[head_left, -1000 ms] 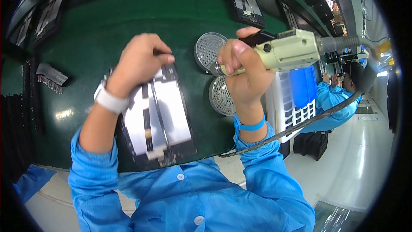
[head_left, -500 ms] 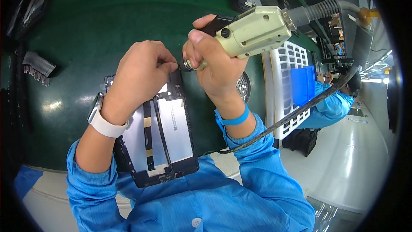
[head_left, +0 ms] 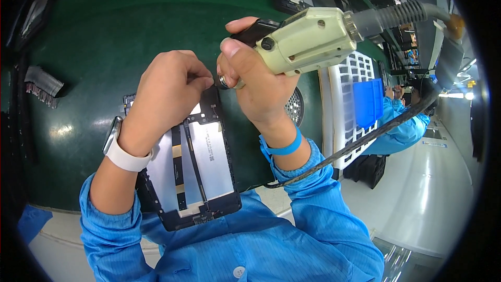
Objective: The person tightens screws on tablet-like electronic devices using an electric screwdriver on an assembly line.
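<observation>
Gripping pwr driver [head_left: 310,39] w/ R hand [head_left: 263,86], upper ctr.
Pinching w/ L hand [head_left: 169,86] over tablet [head_left: 215,151], can't tell what; close by, prob. for steady aim.

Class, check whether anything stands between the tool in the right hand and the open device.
Nothing visible stands between the pale tool in the right hand and the open device. The left hand covers part of the device's upper end, fingertips just left of the tool's nose.
</observation>
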A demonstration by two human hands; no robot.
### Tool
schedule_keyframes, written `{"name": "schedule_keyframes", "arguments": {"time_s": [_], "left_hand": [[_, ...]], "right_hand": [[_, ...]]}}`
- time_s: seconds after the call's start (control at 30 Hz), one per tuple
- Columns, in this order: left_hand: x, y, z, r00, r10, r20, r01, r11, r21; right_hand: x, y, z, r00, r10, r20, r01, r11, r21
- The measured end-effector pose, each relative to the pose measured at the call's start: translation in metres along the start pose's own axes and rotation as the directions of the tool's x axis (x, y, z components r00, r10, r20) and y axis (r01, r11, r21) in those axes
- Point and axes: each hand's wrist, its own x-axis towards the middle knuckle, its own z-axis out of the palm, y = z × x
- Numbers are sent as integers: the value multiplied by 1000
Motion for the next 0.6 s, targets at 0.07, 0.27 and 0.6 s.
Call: {"name": "schedule_keyframes", "arguments": {"time_s": [0.07,0.27,0.6], "left_hand": [[0,-1,0,1000,6,-1,-6,1000,-1],[0,-3,0,1000,12,4,-12,1000,-1],[-1,10,-1,1000,-17,6,17,999,-32]], "right_hand": [[1,2,-1,1000,-10,1,10,1000,7],[1,0,-1,998,-5,61,7,1000,-27],[-2,-2,3,999,11,41,-12,1000,27]]}}
